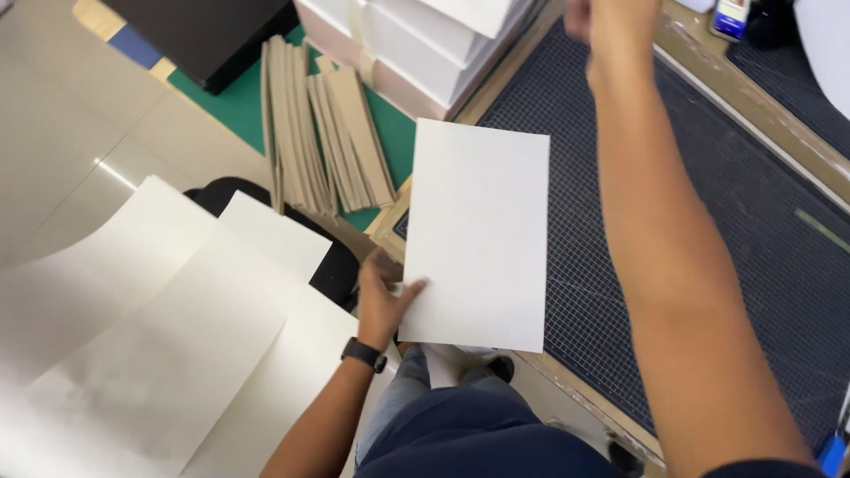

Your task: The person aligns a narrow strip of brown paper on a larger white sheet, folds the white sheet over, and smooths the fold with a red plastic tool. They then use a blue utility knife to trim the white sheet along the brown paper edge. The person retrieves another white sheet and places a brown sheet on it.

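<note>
Illumination is even, bright and diffuse, apparently from overhead. The white sheet (478, 235) renders near full white with almost no surface detail. A small specular glare streak lies on the pale floor (115, 173) at far left. Soft shadow gradients cross the large curved paper sheets (150, 354) at near left. The dark gridded mat (708, 221) on the right keeps its line detail. The right hand (611, 18) at the far edge shows motion blur. The wide-angle lens stretches the near right forearm.

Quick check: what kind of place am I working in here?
Likely a paper-craft or box-making workshop: a gridded cutting mat, a pile of cardboard strips, and stacked white boxes beside the white sheet in the left hand.
</note>
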